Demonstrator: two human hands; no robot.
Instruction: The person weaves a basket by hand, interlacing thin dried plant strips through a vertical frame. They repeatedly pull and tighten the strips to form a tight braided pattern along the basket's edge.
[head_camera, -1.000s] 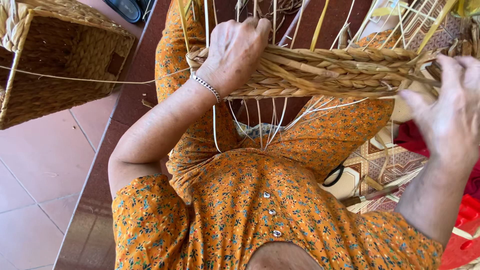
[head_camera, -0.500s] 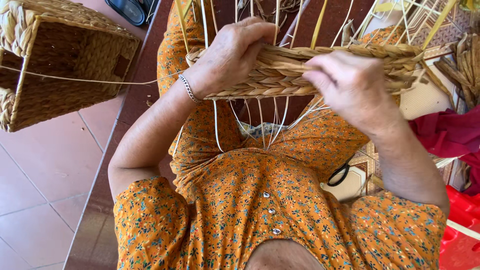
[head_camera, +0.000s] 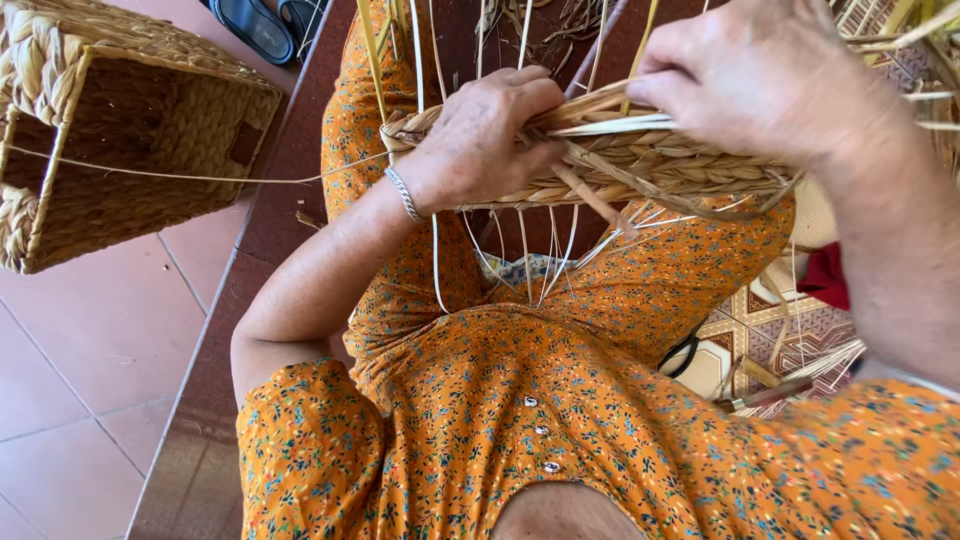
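An orange floral dress (head_camera: 560, 420) fills the foreground. Above the lap, the left hand (head_camera: 480, 140) clamps the half-woven braid (head_camera: 650, 165) at center, fingers curled shut around it. At one o'clock the right hand (head_camera: 760, 80) pinches a pale strand (head_camera: 620, 125), apparently mid-weave; tucking it snugly seems next. A finished basket (head_camera: 120, 130) lies at ten o'clock.

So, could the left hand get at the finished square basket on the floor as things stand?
Probably yes, but not freely: the left hand is clamped on the braided weaving in the lap. The square basket lies on that side with only bare tiled floor between, so letting go comes first.
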